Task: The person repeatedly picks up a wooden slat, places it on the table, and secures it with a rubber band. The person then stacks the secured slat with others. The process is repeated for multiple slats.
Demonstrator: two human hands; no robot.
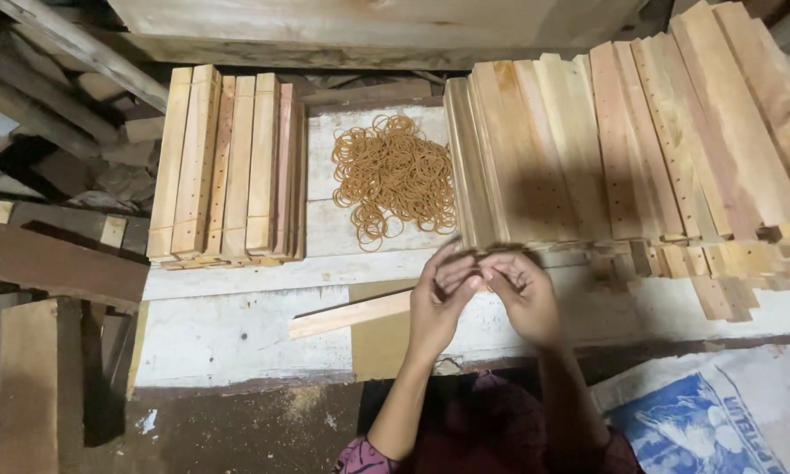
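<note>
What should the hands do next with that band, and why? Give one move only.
Probably slip the band over loose slats. The left hand and right hand meet fingertip to fingertip, seemingly stretching a rubber band, though it is blurred. One slat lies under the left hand; the banded bundles suggest how the slats get tied.

Your left hand (441,294) and right hand (519,294) meet fingertip to fingertip just in front of the leaning wooden slats (623,145), and whatever they pinch is too blurred and small to tell. You hide part of the loose slat (351,314) lying left of those slats. The slats' far right end runs off the picture's edge. The printed sack (720,421) below them is cut off at the corner.
</note>
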